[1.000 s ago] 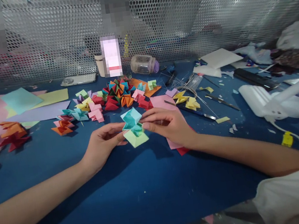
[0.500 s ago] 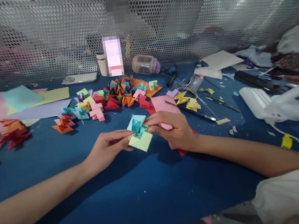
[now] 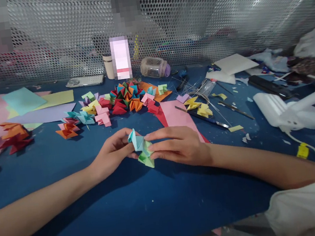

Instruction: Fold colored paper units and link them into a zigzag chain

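Head view: between the tabletop (image 3: 147, 213) edges, near and far, blue and green folded paper (image 3: 139, 144) is pinched by the fingers (image 3: 163, 146) of the left hand (image 3: 108, 156) and right hand (image 3: 185, 145).

Blue-and-green folded paper (image 3: 139, 144), navy tabletop (image 3: 135, 211), grey mesh (image 3: 68, 29) (dotted with holes)

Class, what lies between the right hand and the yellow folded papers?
The head view shows a pink sheet and slim dark tool between the right hand and yellow papers.
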Tool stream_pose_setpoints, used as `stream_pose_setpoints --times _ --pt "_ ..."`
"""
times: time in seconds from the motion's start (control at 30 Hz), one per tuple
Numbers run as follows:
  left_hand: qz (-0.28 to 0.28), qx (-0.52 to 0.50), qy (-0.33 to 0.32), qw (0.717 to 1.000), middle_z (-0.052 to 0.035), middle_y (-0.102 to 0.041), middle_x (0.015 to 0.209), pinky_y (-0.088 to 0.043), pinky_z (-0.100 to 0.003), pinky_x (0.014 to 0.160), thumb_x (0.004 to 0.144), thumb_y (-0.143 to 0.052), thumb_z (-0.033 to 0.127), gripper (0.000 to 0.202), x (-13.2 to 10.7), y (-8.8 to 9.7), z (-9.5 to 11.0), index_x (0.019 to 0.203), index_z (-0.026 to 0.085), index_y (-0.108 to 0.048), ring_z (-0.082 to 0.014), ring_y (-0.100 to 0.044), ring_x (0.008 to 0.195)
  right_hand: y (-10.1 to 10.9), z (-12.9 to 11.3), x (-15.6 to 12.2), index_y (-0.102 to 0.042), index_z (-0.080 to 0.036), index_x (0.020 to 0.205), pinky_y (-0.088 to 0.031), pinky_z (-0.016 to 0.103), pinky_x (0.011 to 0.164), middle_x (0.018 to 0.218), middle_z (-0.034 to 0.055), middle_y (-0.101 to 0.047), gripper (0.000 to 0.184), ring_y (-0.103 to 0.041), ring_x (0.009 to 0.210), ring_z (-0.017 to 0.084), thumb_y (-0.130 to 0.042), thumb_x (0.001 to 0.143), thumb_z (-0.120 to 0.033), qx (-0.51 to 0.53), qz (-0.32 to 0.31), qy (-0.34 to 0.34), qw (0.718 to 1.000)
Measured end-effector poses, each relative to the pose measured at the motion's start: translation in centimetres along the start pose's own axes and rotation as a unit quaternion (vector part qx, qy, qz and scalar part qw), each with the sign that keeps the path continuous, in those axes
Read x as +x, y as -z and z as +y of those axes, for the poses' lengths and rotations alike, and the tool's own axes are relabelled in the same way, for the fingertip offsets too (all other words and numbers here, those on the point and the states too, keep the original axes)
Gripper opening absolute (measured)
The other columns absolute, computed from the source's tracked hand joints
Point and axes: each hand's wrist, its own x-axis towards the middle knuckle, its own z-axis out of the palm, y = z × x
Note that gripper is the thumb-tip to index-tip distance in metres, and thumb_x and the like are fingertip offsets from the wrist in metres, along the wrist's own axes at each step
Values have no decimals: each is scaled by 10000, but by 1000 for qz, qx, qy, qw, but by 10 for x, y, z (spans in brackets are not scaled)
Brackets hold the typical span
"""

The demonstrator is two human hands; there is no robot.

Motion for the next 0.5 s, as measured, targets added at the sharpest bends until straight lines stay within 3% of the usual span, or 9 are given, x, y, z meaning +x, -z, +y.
stream_pose_setpoints --times 0.27,0.5 --pt "-25 11 14 1000 21 -634 697 -543 -194 588 753 -716 285 188 0 0 2 855 177 -602 -91 -614 587 1 5 2 -660 -219 898 -558 281 792 993 57 -720 86 -684 927 156 -639 848 -286 -22 -15 64 998" --pt "-3 15 37 999 39 -638 664 -543 -166 558 704 -718 198 196 2 -2 2 815 181 -557 -82 -627 564 -3 8 1 -645 -227 892 -540 294 776 984 61 -673 71 -645 915 154 -616 863 -284 7 -38 27 999"
